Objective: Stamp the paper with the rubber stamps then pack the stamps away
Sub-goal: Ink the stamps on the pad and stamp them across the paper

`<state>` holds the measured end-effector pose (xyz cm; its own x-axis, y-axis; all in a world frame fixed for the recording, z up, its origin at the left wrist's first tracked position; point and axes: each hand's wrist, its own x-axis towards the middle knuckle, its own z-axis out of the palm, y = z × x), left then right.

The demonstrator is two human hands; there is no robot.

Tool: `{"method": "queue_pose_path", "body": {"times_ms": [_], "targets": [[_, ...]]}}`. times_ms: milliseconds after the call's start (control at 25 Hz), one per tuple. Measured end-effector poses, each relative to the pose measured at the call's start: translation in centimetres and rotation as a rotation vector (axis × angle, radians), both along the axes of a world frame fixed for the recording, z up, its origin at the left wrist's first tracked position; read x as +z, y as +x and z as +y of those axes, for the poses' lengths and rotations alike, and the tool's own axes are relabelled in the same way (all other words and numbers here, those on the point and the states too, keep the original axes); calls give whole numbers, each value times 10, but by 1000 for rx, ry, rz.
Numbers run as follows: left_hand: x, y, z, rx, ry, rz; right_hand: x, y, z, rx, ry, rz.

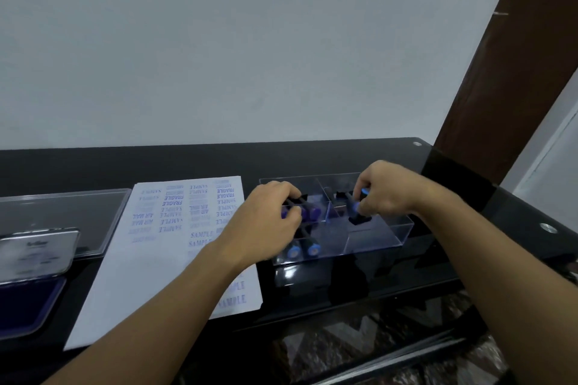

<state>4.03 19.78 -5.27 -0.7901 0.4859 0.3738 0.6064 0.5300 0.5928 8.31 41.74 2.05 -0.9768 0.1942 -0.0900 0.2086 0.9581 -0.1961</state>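
Note:
A clear acrylic box (394,233) with several compartments sits on the black desk, right of the white paper (175,228), which is covered with blue prints such as SAMPLE, FRAGILE and AIR MAIL. My left hand (269,219) reaches into the box's left compartment and its fingers curl round purple-capped stamps (312,212). My right hand (384,191) holds a black stamp with a blue cap (356,208) over the right rear compartment. Two blue-capped stamps (305,249) lie in the front left compartment.
An open blue ink pad (28,300) with its clear lid (37,253) raised lies at the far left. Behind it lies a clear flat lid (75,206). A dark wooden post (500,72) rises at the desk's right rear. The desk's front edge (359,303) runs just below the box.

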Motion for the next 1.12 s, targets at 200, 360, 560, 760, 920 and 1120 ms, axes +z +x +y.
{"method": "queue_pose_path", "body": {"times_ms": [200,360,560,760,920,1120], "targets": [[6,2,-88,139,-3,-9,38,1,-64,143,-37,49],[4,9,-183,305,3,1,37,-9,-149,318,12,77],[-9,34,-297,517,24,-56,10,-21,-256,552,-96,56],[-45,53,-371,679,-3,-62,-18,-24,-341,733,-133,38],[-66,61,-387,706,-128,12,-40,-28,-390,795,-82,63],[-78,64,-388,723,-187,69,-63,-31,-419,834,-19,65]]}}
